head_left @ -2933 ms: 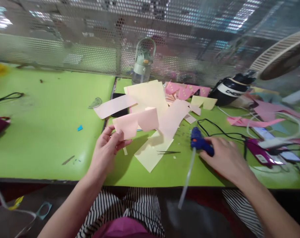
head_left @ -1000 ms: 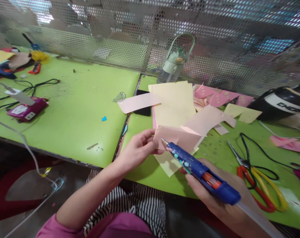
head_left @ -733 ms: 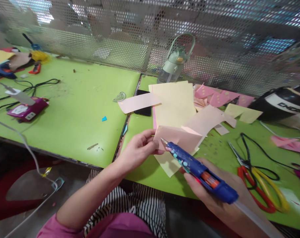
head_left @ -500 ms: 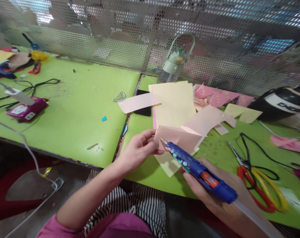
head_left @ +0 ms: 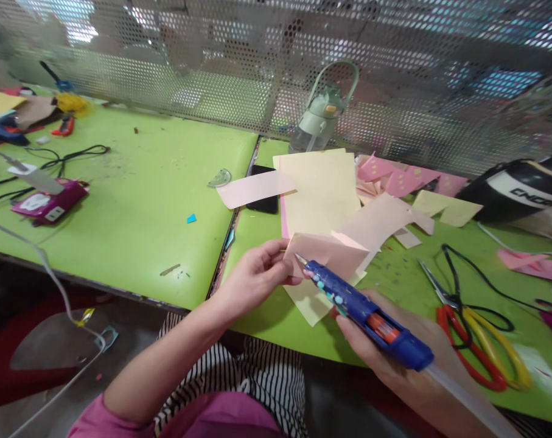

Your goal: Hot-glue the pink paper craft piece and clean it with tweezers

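Observation:
Between the thumb and fingers of my left hand is the left edge of a folded pink paper. My right hand is wrapped round a blue glue gun, its metal tip at the left part of that paper; I cannot tell if the tip touches it. A clear glue stick comes out of the gun's back end. Under and behind the folded paper lie cream sheets and a larger pale pink piece.
Scissors with red and yellow handles lie at the right, by a black cord. A phone sits partly under a pink strip. A green-lidded bottle stands behind. At the left is a purple power socket.
The right end of the folded pink paper has shifted slightly to the left. Both hands and the glue gun stay almost where they were.

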Motion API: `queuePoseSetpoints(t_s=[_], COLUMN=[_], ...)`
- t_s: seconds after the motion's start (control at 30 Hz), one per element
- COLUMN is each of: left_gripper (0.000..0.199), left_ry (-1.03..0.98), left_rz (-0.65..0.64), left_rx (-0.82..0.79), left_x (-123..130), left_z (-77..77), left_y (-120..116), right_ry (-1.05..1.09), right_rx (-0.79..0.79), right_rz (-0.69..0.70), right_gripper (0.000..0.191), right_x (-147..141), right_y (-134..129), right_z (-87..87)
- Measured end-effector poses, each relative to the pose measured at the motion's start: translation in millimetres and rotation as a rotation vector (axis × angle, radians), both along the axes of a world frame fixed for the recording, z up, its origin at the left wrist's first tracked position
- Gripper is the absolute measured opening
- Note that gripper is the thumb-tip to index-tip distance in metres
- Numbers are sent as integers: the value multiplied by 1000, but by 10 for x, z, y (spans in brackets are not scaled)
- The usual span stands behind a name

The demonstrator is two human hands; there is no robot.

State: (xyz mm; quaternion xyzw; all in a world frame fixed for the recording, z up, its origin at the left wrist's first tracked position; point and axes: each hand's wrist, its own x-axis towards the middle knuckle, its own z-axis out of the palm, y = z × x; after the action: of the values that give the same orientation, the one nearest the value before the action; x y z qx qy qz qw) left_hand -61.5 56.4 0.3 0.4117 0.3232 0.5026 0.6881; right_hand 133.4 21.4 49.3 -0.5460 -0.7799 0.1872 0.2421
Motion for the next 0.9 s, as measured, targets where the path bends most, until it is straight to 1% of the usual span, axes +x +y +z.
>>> queuePoseSetpoints(t_s=[0.2,0.33,0.57,0.7,0.9], left_gripper=[20,20,21,20,19], left_ry=[9,4,6,11,-1], left_rz=[-9,-9,-16,-18,-20], left_rx=[-4,1,2,6,7], left_x=[-4,-2,1,-4,-3], left_z=[6,-4,-12,-5,-10], left_y=[8,10,15,13,9], right_ry=[-6,-15,-4,-11,5], right_rx=[-7,11,8,15,14], right_rz=[10,-23,-38,-22,24], right_gripper=[14,15,16,19,15], right_x=[6,-7,-39,-34,8], right_y=[1,-13,-33,-28,0], right_z=[8,5,32,33,2])
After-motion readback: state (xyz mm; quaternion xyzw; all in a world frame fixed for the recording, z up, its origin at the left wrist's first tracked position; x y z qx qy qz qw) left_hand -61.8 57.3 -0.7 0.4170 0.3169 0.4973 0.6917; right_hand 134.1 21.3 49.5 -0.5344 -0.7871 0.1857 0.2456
